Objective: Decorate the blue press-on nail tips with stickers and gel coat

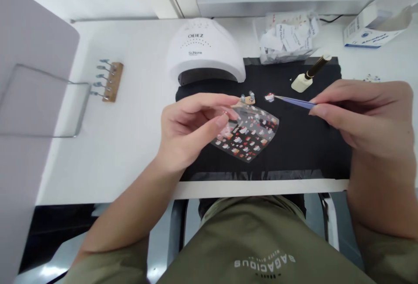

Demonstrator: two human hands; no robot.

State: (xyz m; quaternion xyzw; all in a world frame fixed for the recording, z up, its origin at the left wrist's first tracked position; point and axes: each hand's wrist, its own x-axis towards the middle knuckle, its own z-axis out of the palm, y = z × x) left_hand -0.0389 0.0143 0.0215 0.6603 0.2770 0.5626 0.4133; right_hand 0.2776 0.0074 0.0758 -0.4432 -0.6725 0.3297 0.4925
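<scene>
My left hand (192,127) pinches a clear sticker sheet (250,138) by its left side. Small white, red and orange figures are printed all over the sheet. Between the thumb and forefinger of my right hand (365,118) are purple tweezers (295,101), pointing left. At their tips hangs a small white-and-red sticker (269,97), apart from the sheet. Just behind the sheet, partly hidden by it, a small wooden stand (249,100) carries nail tips on pegs. Beyond the tweezers, a cream polish bottle (302,82) with a dark cap stands on the black cloth (313,145).
A white nail lamp (205,49) stands behind the cloth. To its right are a bag of small packets (287,36) and an opened white box (372,27). On the left lie a wooden block with nail tips (113,81) and a metal wire frame (80,110).
</scene>
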